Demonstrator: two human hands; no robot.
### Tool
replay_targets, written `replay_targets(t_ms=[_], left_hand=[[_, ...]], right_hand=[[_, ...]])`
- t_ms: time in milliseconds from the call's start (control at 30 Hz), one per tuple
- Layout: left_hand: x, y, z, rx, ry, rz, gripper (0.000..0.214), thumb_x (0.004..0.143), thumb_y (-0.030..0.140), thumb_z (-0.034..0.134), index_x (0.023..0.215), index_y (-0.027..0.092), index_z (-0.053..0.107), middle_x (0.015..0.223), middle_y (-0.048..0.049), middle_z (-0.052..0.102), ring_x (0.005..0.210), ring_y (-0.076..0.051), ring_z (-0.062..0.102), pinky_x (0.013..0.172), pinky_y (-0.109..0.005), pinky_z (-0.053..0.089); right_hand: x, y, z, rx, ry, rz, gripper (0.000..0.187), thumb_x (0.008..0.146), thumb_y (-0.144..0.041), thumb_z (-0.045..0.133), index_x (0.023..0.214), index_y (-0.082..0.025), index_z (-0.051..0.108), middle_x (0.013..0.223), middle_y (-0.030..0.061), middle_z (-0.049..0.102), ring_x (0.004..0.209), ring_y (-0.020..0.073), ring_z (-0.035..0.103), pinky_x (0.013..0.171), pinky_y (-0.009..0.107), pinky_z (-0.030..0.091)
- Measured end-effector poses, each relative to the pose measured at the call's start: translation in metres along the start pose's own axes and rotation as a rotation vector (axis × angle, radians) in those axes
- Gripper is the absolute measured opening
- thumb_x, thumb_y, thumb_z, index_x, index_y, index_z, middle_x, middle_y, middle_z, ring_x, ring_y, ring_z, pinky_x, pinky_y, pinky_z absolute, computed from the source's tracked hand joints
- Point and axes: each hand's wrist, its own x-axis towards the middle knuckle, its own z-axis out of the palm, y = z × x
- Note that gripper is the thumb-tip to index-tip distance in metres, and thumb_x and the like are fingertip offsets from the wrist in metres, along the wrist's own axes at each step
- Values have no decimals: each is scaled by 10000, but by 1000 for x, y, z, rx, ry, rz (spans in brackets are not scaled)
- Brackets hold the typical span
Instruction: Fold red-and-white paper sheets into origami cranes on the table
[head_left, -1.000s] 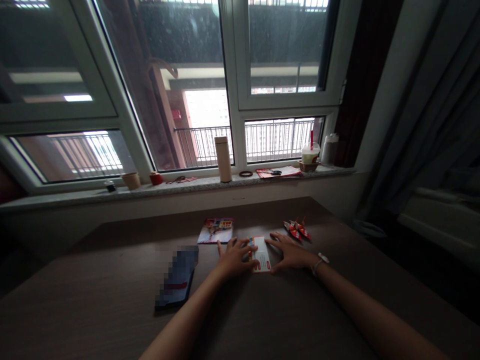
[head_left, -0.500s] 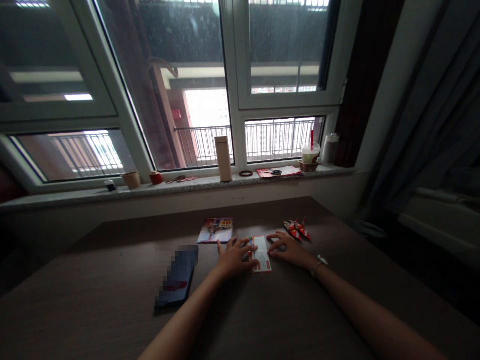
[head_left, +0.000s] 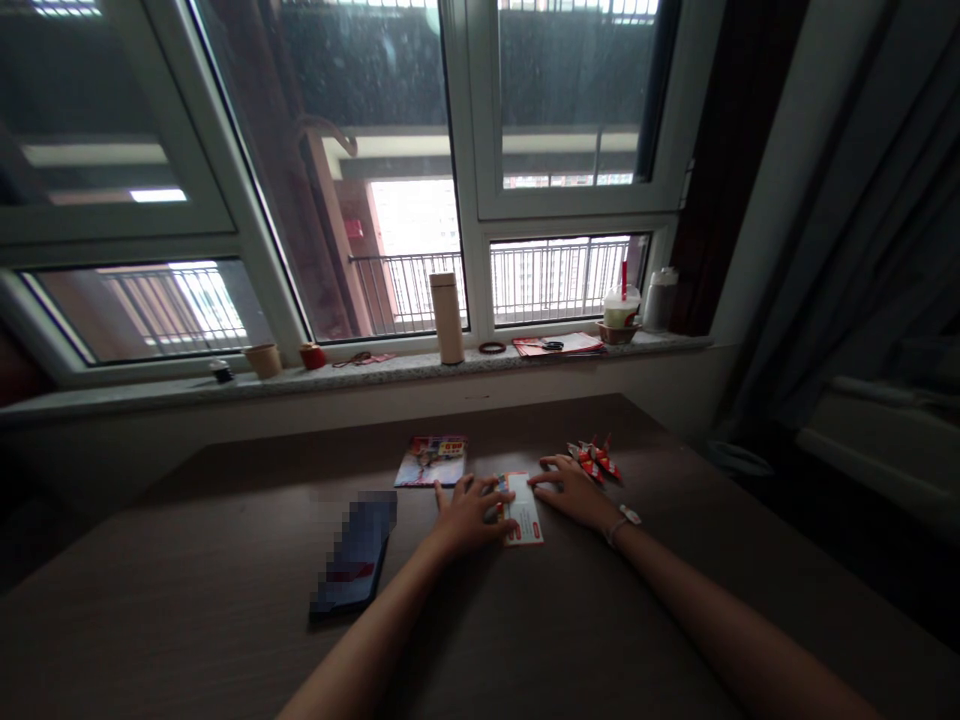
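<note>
A small printed sheet of paper (head_left: pixel 528 515), white with red marks and a coloured left side, lies flat on the table. My left hand (head_left: pixel 471 515) rests over its left part, fingers spread, some fingertips pressing on the paper. At its upper right edge is my right hand (head_left: pixel 574 490), a bracelet on the wrist; its fingers are stretched out, the fingertips touching or just beside the paper. Right behind that hand sit several red folded paper pieces (head_left: pixel 594 460). A colourful printed booklet or sheet (head_left: pixel 431 462) lies beyond my left hand.
A dark phone-like object (head_left: pixel 356 560), partly pixelated, lies on the brown table (head_left: pixel 225 560) left of my left forearm. Along the windowsill (head_left: pixel 390 370) stand a tan flask (head_left: pixel 447 320), a paper cup (head_left: pixel 262 360), a drink cup with red straw (head_left: pixel 621 305), and papers with scissors (head_left: pixel 559 345).
My right hand has shifted slightly up and left, its fingertips now nearer the paper's upper right edge. My left hand and the paper look the same.
</note>
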Motion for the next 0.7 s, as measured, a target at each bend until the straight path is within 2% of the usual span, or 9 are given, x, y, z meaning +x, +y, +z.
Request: replay_targets(t_ms=[233,467,700], left_hand=[[0,0,0,2,-2,5,561,795,708,552,1306,476,558,1550,35,380,1447,-401,196,1104,-735,-43],[0,-1,1,-5,9,6,542,792,697,565,1293,489,560,1545,42,390,1440,-411,204,1065,-775,-69],[-1,2,-1,-9,-3,3,567,790,690,570,1307,457,566,1548,26,385,1445,-403,197,1114,-720,-52]], right_hand=[[1,-9,1,-98,-3,30,379,904,-431,535,1251,-334,651,1400,58,490,1323,261,408,1141,412,284],[1,-10,6,-184,38,4,387,933,-452,491,1283,-345,617,1347,77,503,1279,271,425,1100,424,320],[-2,-8,5,-141,28,-25,355,928,-455,501,1239,-378,653,1347,58,507,1283,269,428,1100,433,320]])
